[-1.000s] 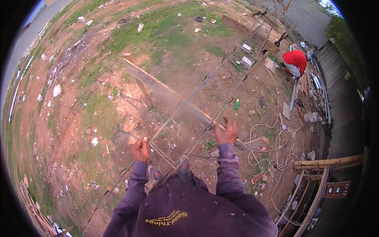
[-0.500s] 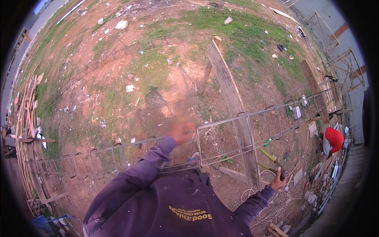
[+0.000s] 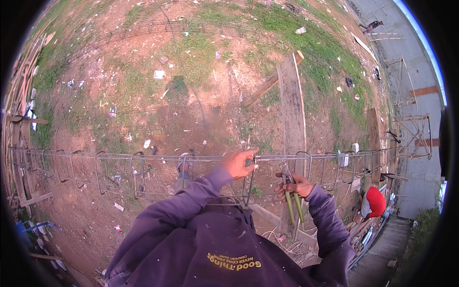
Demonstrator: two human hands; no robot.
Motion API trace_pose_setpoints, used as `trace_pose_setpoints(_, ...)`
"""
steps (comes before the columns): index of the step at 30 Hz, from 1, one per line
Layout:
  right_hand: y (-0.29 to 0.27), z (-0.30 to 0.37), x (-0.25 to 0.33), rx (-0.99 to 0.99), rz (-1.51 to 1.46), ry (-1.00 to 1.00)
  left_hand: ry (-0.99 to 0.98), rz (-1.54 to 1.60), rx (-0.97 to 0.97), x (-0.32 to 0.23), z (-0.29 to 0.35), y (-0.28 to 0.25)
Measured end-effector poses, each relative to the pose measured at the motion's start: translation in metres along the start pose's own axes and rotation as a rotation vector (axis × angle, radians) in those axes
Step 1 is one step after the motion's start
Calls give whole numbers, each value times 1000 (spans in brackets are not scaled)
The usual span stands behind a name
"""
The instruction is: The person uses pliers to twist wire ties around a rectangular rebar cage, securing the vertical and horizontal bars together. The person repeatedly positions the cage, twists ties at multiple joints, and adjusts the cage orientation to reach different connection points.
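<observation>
A long rebar cage [image 3: 119, 156], made of thin steel bars with bent stirrups, runs level across in front of my body. My left hand [image 3: 237, 164] is at its top bar, with thumb and forefinger closed round the upper corner of a stirrup [image 3: 248, 184]. My right hand [image 3: 299, 185] grips a pair of pincers [image 3: 289, 202] near the jaws. The green handles hang down toward me, and the metal jaws point up close to the cage, right of the left hand.
A wooden plank trestle [image 3: 291, 110] stands under the cage, with a slanted brace. Pale cord [image 3: 299, 256] lies coiled below right. A red rounded thing [image 3: 376, 202] is at the right. Timber lies stacked far left, litter dots the dirt, and another person [image 3: 373, 25] is far off at upper right.
My right hand has brought the pincers up and left to the cage, and their handles now point down. The left hand has shifted slightly right onto the stirrup's corner. The view has turned.
</observation>
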State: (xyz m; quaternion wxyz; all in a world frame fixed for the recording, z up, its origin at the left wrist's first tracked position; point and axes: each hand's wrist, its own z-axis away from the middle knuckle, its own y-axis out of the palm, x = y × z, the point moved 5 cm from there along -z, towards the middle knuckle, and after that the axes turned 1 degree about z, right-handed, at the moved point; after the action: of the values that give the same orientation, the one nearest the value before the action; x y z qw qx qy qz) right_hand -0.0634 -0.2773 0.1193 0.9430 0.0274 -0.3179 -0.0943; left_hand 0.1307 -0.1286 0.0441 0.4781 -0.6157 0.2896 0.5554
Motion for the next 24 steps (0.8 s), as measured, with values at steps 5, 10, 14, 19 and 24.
trace_pose_setpoints(5,-16,-66,67,103,970,240,-70,-93,-28,5,0,2)
trace_pose_setpoints(10,-3,-104,128,196,1760,350,-42,-71,13,9,-2,-2)
trace_pose_setpoints(14,11,-109,144,332,1866,245,-41,-44,52,10,-5,-6)
trace_pose_setpoints(19,14,-115,141,458,1689,255,-48,-18,49,8,-9,-6)
trace_pose_setpoints(24,22,-115,143,492,1724,359,-105,-14,18,9,-10,-7)
